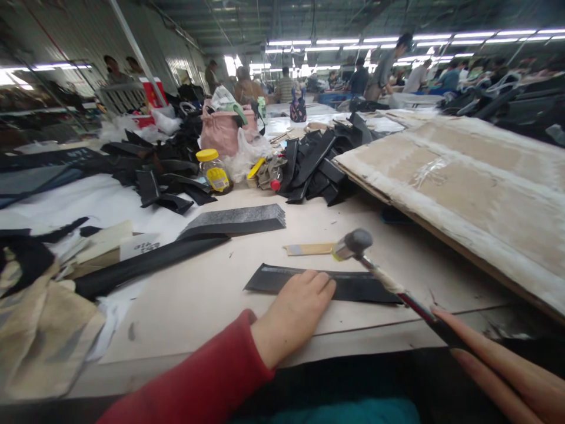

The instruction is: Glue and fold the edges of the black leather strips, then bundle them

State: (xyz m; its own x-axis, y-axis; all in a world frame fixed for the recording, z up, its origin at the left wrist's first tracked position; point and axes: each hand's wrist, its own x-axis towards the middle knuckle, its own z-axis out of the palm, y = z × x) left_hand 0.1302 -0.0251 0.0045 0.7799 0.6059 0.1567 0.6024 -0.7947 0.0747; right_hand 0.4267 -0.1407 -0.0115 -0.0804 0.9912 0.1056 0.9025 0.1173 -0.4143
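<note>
My left hand (295, 312), in a red sleeve, presses flat on a long black strip of material (353, 285) that lies on the worktable (207, 294). My right hand (494, 359) grips the handle of a small hammer (353, 244) at the lower right. The hammer's round head hangs just above the strip's far edge, right of my left fingers. A thin tan stick (308, 249) lies just beyond the strip.
A grey stack of cut strips (238, 219) and a long black band (145, 265) lie to the left. Piles of black pieces (318, 162), a yellow-lidded jar (213, 171) and a pink bag (223, 129) stand behind. A tilted worn board (477, 188) fills the right. People work far off.
</note>
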